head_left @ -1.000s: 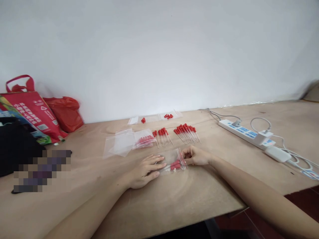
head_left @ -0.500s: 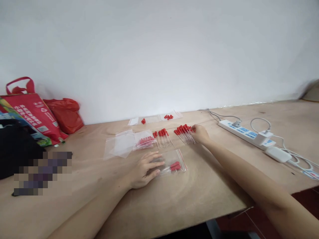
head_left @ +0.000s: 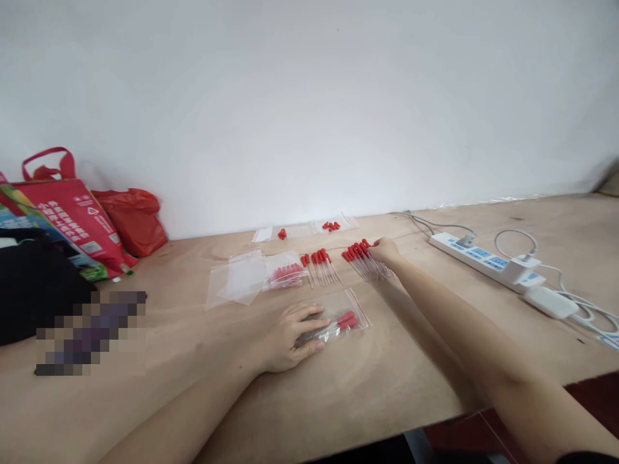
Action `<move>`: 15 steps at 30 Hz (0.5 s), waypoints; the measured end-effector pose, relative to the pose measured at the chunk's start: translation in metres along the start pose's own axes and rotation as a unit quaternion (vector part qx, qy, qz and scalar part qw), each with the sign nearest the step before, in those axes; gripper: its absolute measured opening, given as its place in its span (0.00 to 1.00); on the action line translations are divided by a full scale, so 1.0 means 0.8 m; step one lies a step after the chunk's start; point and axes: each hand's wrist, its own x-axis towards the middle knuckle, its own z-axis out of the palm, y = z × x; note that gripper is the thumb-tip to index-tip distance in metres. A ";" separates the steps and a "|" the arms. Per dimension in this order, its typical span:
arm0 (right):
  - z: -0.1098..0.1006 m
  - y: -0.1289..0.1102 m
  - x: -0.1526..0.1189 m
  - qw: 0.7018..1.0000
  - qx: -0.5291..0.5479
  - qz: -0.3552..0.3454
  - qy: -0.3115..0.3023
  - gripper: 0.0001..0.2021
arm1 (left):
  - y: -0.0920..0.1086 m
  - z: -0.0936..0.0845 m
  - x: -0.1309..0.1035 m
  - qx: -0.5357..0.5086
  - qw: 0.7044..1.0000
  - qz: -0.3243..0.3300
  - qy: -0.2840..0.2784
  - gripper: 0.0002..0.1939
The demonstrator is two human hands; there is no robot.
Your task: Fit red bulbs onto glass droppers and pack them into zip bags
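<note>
Nearest us, the wooden table (head_left: 338, 399) carries the left hand (head_left: 294, 336), palm down, fingers loosely spread, pressing on a clear zip bag (head_left: 359, 306). It's pinning that bag flat, I'd judge, so the thing can't slide. Inside, two red-capped droppers (head_left: 347, 320) lie side by side, red ends towards the red-lined edge, stems running back under the fingers.

A little farther out, flat clear bags (head_left: 239, 277) overlap on the left, and beside them a filled bag (head_left: 286, 278) shows a row of red ends through its plastic; stacked within reach, it seems. Next along comes the smaller dropper group (head_left: 319, 259), then the larger dropper group (head_left: 358, 254), red ends pointing away, stems towards the person. Laid out that neatly, they look easy to count and pick singly. And there's the right hand (head_left: 385, 250), at that group's right end, fingers drawn in narrow around the red tips; whether they've got one pinched, I can't tell, the hand hides it.

Off to the right, a white power strip (head_left: 478, 254) angles back with its cables. Farthest, near the wall, loose red caps (head_left: 331, 226) sit on clear plastic, probably parked out of the way.
</note>
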 end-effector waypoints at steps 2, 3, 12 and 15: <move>-0.007 0.001 -0.010 1.000 0.016 -0.014 0.003 0.19 | 0.000 -0.002 0.000 -0.010 1.000 -0.004 -0.008 0.19; -0.010 0.003 -0.017 0.999 0.028 -0.027 0.001 0.22 | -0.001 -0.002 -0.001 -0.016 1.000 -0.007 -0.012 0.18; 0.002 0.028 -0.118 0.909 0.393 -0.065 -0.119 0.32 | -0.008 0.001 0.000 -0.029 0.999 -0.021 -0.016 0.19; 0.008 0.021 -0.137 0.902 0.416 -0.021 -0.118 0.32 | -0.007 0.000 0.000 -0.034 0.999 -0.028 -0.018 0.20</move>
